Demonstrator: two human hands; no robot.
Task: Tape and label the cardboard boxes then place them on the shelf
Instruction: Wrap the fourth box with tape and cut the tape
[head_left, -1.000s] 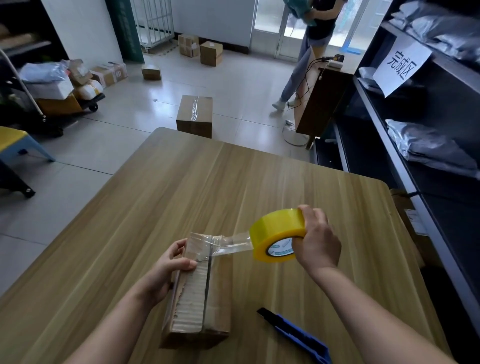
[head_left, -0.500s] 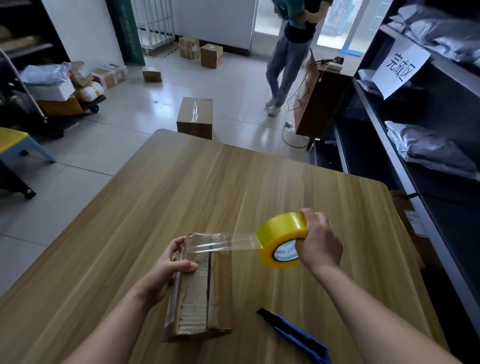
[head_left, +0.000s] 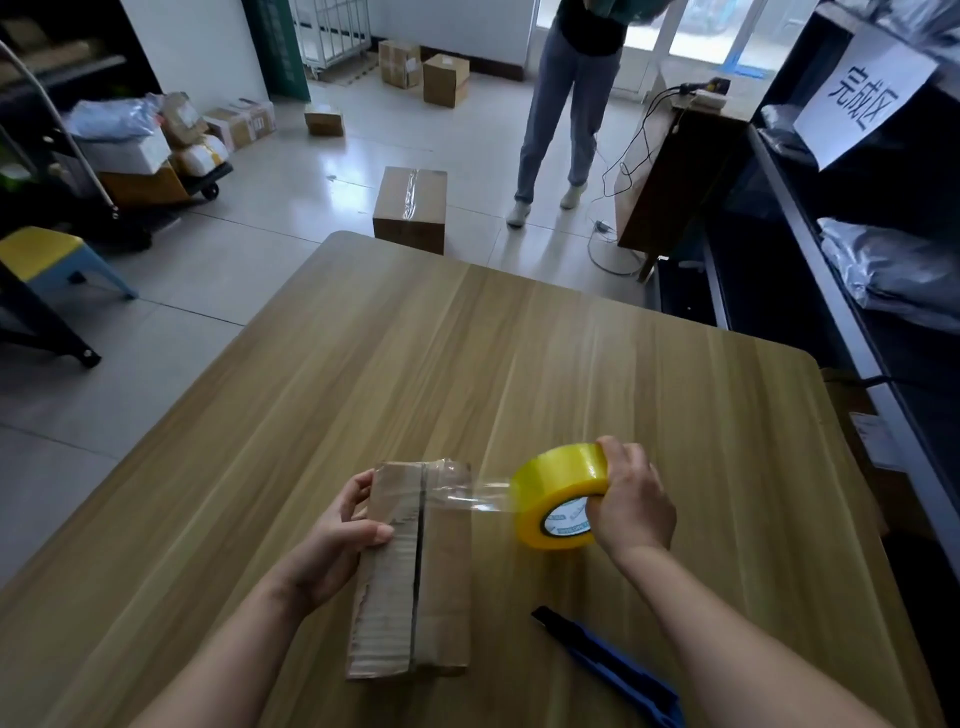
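Cardboard box (head_left: 415, 571) lies flat on the wooden table (head_left: 519, 364), low in the head view at about six o'clock, its long side running toward the wearer and its centre seam facing up. The left hand (head_left: 332, 535) grips the box at its nine o'clock edge, thumb pressed on the top face and fingers curled round the side. At the box's two o'clock the right hand (head_left: 631, 506) grasps a yellow tape roll (head_left: 558, 493), which is held on edge just above the table. A clear strip of tape (head_left: 488, 493) stretches from the roll to the far end of the box, where it is stuck across the top. A blue cutter (head_left: 608, 660) lies on the table at the box's four o'clock, apart from both hands.

Beyond the table, at twelve o'clock, a taped box on the floor (head_left: 410, 208) sits close to the table's far edge. At one o'clock a person (head_left: 566, 104) stands on the tiles beside a wooden cabinet (head_left: 670, 176). A dark shelf (head_left: 831, 291) runs along the three o'clock side, holding grey bags (head_left: 893, 270) and a white paper sign (head_left: 862, 98). At ten o'clock a cart (head_left: 156, 182) carries parcels, with a yellow-topped stool (head_left: 47, 254) at nine o'clock.
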